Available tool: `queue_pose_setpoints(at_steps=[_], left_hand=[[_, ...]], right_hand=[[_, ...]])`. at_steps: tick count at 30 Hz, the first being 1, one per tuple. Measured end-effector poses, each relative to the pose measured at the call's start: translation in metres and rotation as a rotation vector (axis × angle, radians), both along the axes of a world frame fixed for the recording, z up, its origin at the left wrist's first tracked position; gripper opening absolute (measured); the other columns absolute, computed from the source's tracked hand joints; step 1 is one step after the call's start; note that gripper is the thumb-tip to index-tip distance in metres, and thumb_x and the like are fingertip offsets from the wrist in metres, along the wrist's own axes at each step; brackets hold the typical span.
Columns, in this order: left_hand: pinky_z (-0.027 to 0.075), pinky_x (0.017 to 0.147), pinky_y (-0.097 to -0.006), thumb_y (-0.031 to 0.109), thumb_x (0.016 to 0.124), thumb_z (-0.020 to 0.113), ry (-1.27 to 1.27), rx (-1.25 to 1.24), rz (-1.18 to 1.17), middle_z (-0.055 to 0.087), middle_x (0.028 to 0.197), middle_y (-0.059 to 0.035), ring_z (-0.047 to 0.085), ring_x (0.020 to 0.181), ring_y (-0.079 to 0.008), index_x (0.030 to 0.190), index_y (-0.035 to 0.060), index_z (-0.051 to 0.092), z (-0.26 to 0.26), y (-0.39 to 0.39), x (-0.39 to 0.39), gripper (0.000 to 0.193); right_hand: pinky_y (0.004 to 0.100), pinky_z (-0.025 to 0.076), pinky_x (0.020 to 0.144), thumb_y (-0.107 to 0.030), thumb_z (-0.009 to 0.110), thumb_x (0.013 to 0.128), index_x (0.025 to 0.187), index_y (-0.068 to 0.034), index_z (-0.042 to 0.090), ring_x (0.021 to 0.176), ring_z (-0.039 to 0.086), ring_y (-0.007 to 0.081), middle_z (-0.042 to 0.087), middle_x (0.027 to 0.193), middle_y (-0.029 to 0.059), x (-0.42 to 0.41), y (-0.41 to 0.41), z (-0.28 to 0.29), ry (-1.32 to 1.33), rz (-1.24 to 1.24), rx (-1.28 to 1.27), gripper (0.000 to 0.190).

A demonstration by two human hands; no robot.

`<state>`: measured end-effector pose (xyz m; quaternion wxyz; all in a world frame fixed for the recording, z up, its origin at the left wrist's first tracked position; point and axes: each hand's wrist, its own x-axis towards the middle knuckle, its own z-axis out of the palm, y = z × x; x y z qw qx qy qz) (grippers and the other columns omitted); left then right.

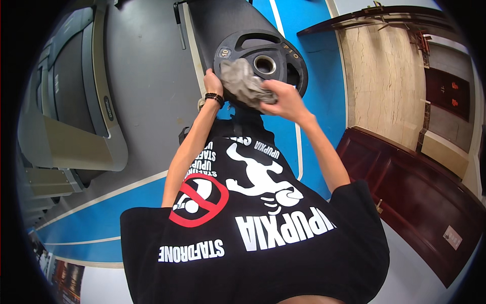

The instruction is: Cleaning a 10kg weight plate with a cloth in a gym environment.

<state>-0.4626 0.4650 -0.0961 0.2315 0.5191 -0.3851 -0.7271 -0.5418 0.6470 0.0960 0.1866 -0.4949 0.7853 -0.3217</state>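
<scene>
A black weight plate with a metal centre ring and cut-out grips is in front of me. It bears raised writing on its rim. My left hand, with a dark bead bracelet at the wrist, holds the plate's left edge; its fingertips are partly hidden behind the rim. My right hand grips a crumpled grey cloth. That cloth lies against the lower left of the plate's face and hides part of it. Both the cloth and the right hand are slightly blurred.
Behind the plate extends a dark padded bench-like surface. Treadmills line the left side on grey flooring. Blue flooring with white lines runs along the right, beside a dark red wooden door and another open door leaf.
</scene>
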Motion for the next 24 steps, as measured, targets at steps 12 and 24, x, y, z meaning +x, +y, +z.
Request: queue_pose_setpoints(at_steps=[12,24], left_hand=[[0.049,0.05,-0.039,0.034,0.095,0.026,0.025,0.353,-0.115,0.054,0.062,-0.0093,0.054,0.05,-0.0236,0.082,0.0045,0.054,0.06,0.0,-0.005,0.043],[0.04,0.09,-0.0507,0.032,0.093,0.032,-0.268,-0.083,-0.076,0.062,0.103,-0.0377,0.057,0.103,-0.0496,0.095,-0.0167,0.062,0.036,0.004,-0.009,0.058]], right_hand=[[0.0319,0.051,0.073,-0.026,0.075,0.075,0.102,-0.002,0.06,0.082,0.068,0.0218,0.069,0.091,0.016,-0.041,-0.109,-0.04,-0.016,-0.236,-0.211,0.039],[0.04,0.05,0.074,-0.017,0.079,0.062,0.099,-0.007,0.059,0.085,0.06,0.0296,0.057,0.086,0.0093,-0.014,-0.056,-0.02,0.337,0.206,-0.033,0.043]])
